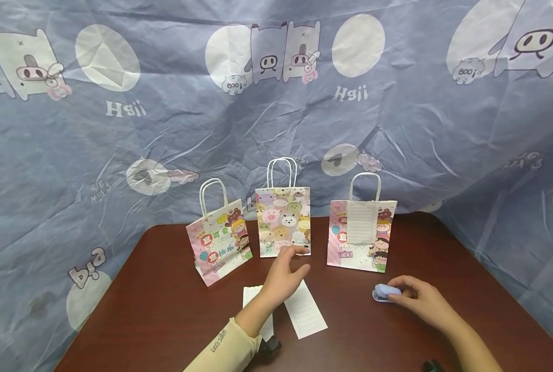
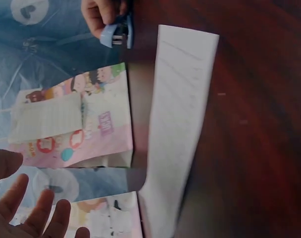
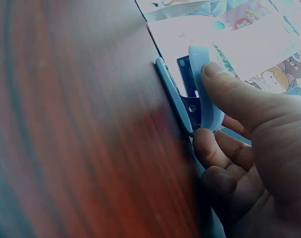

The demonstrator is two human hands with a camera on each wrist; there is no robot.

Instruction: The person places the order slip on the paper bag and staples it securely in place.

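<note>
My right hand (image 1: 417, 299) pinches a small light-blue stapler (image 1: 384, 292) at the table's right side. Its thumb lies on the stapler's top in the right wrist view, and the stapler's front end gapes. My left hand (image 1: 282, 279) hovers in front of the animal-print paper bag (image 1: 283, 222), fingers loosely spread and holding nothing. Beneath and beside that arm lie two lined paper slips, one slanting to the right (image 1: 306, 312) and one partly hidden by the forearm (image 1: 253, 294). A lined slip (image 1: 362, 225) hangs on the front of the right-hand gift bag (image 1: 336, 256).
Another gift bag (image 1: 220, 243) with white handles stands angled at the left. All three bags stand along the back of the dark-red table (image 1: 132, 305), before a blue-grey cartoon cloth (image 1: 174, 134).
</note>
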